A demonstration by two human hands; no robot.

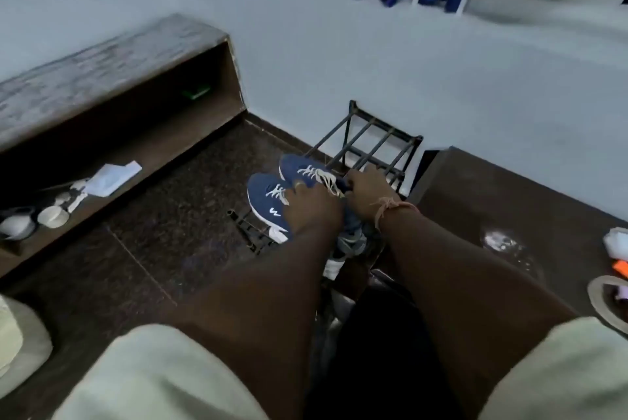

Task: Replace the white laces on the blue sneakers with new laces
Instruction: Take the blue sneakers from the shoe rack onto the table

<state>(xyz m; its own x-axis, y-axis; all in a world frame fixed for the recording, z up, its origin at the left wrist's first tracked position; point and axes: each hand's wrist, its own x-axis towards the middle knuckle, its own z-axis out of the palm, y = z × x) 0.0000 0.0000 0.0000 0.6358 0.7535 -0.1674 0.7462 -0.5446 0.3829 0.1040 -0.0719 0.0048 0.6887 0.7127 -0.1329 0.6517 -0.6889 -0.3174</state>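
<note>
Pale sleeves [163, 372] nearest, both arms reaching down. Left hand [312, 205] and right hand [368, 186] curl around the 2 blue sneakers [268, 198] at the metal rack [370, 144]. White laces [314, 173] still threaded; relacing not begun. New laces not seen.

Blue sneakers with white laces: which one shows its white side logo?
The nearer, left-hand blue sneaker, under the left hand; the farther sneaker shows none.
</note>
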